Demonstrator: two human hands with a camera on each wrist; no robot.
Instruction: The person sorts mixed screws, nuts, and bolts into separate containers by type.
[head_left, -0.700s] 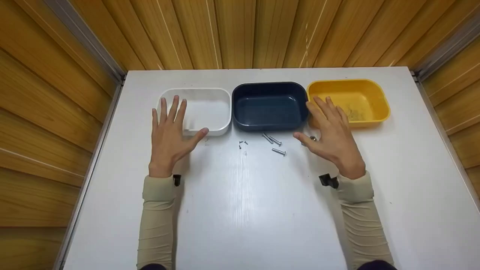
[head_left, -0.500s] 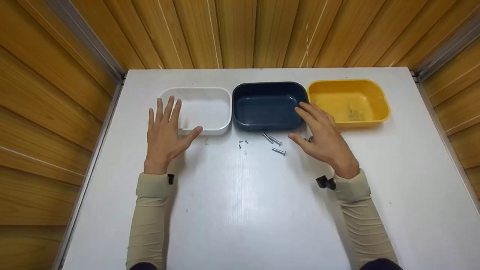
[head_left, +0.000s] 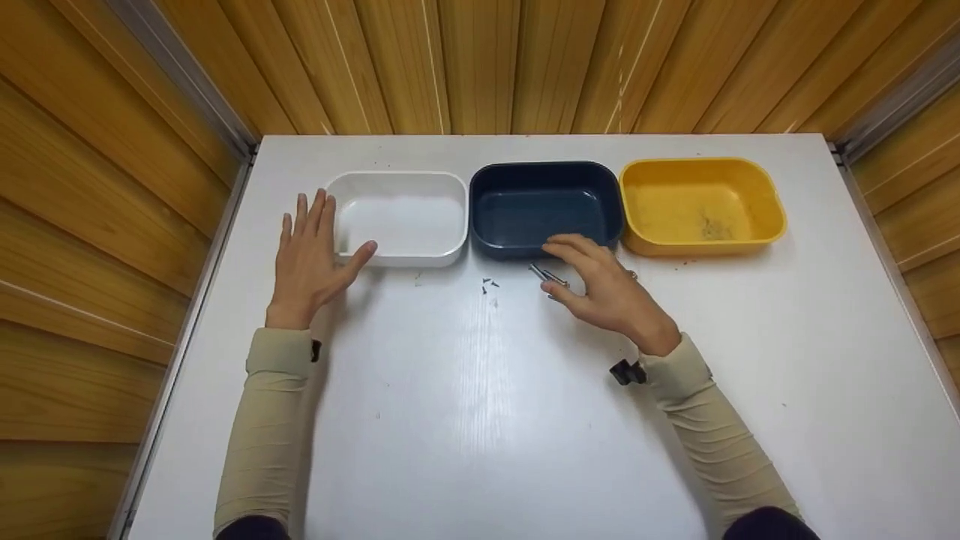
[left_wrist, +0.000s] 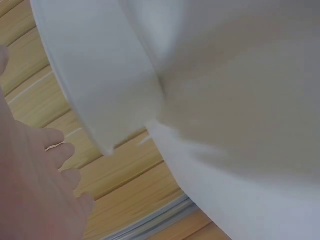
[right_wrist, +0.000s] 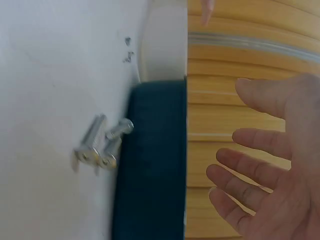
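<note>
My left hand (head_left: 307,259) is beside the near left corner of the white plastic box (head_left: 405,261), fingers straight and thumb spread, holding nothing. My right hand (head_left: 604,292) hovers over several silver bolts (head_left: 540,271) in front of the navy box (head_left: 506,250). Its fingers are loosely bent and it grips nothing. The right wrist view shows the bolts (right_wrist: 92,142) lying on the table, apart from the fingers. Several tiny dark screws (head_left: 486,286) lie left of the bolts. A small metal part (head_left: 632,274) is mostly hidden behind the right hand.
A yellow box (head_left: 697,249) with dark specks on its floor stands right of the navy one. The three boxes form a row near the back of the white table (head_left: 465,420). Wood-patterned panels (head_left: 480,67) rise behind and at both sides.
My right hand has moved left from the yellow box's front to above the bolts, covering part of them. My left hand has shifted left, off the white box's interior. The bolts and screws stay put.
</note>
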